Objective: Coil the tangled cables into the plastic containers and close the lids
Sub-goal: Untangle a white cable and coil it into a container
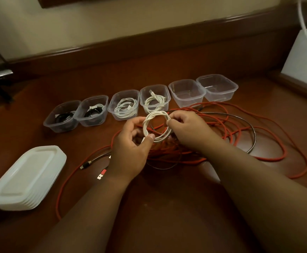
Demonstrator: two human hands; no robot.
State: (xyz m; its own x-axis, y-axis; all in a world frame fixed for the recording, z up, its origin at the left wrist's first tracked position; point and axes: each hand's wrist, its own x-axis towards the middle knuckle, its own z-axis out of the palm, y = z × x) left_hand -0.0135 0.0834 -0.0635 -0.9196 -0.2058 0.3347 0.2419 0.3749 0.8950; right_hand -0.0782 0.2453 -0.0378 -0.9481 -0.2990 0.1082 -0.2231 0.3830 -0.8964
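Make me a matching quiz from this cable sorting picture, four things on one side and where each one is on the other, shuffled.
Things:
1. white coil
2. stack of lids
3. red cable
4. far-right container

Places or states:
A. loose and tangled on the table
B. empty, at the row's end
C. held in both hands
D. near left, on the table

Pairs: 1-C, 2-D, 3-A, 4-B

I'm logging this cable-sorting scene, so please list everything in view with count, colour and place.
Containers: six, clear, a row at the back of the table; four from the left hold coils, two are empty.
Lids: one stack, white, front left.
White coil: one, held over the tangle.
Red cables: count unclear, tangled mid-table.
Dark cable: one, looped through the red.
Table: one, brown.
White box: one, far right.
Left hand: pinches the coil.
Right hand: pinches the coil.
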